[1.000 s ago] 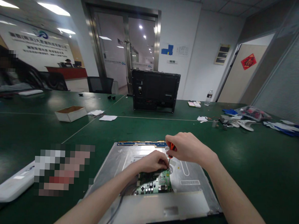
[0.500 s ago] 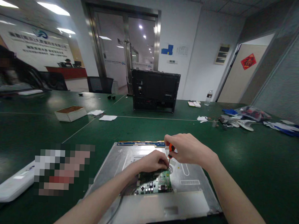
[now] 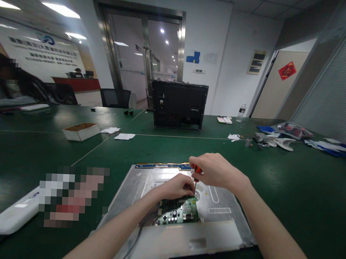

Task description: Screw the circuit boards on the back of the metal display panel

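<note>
The right hand (image 3: 214,171) grips a small orange-handled screwdriver (image 3: 197,170) upright, tip down on the green circuit board (image 3: 181,212) mid-panel on the silver metal monitor back (image 3: 215,207). The left hand (image 3: 177,187), fingers curled, steadies the board's far edge. Bare green table (image 3: 288,180) lies rightward.

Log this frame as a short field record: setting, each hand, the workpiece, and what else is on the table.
setting: green table in an office, glass doors behind
right hand: closed on an orange-handled screwdriver, tip down at the circuit board's far edge
left hand: resting on the green circuit board, fingers by the screwdriver tip
workpiece: metal panel back lying flat, board mounted on it
elsewhere: black monitor housing upright, cardboard box, water bottle
</note>
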`<state>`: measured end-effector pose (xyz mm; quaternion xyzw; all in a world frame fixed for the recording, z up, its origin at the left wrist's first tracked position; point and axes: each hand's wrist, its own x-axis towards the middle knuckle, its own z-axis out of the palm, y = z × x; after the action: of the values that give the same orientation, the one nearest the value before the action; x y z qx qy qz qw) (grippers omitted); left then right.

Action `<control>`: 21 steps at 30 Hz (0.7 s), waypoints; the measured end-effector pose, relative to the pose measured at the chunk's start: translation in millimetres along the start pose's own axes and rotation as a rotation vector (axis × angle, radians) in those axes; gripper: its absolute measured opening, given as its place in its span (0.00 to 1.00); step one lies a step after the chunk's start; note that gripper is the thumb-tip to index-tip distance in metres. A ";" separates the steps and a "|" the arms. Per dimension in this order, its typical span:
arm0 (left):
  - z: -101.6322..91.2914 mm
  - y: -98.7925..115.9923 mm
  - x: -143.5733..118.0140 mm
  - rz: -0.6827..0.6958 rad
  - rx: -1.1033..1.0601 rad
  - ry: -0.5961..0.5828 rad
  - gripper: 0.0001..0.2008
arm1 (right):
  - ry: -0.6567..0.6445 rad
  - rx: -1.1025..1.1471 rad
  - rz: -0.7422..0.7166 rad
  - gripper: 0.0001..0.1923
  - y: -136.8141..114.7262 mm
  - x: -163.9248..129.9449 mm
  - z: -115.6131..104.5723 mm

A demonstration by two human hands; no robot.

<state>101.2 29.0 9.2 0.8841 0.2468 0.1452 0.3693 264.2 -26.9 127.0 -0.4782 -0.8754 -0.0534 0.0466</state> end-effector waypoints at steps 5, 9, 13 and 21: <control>0.2 -0.7 0.6 0.016 0.003 -0.011 0.05 | -0.019 0.056 -0.051 0.09 1.0 -3.8 -0.9; 0.6 -1.7 0.8 0.016 0.001 -0.011 0.05 | -0.014 0.052 -0.036 0.08 0.7 -3.7 -0.7; 0.7 -2.2 0.9 0.026 -0.003 -0.004 0.04 | -0.014 0.026 -0.007 0.06 -0.7 -1.1 -0.4; 0.2 -0.4 0.1 0.011 -0.039 0.005 0.05 | -0.018 -0.061 0.026 0.06 -4.8 1.6 -0.7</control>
<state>101.2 29.1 8.8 0.8778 0.2398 0.1543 0.3849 259.3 -28.2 127.7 -0.4912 -0.8674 -0.0753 0.0246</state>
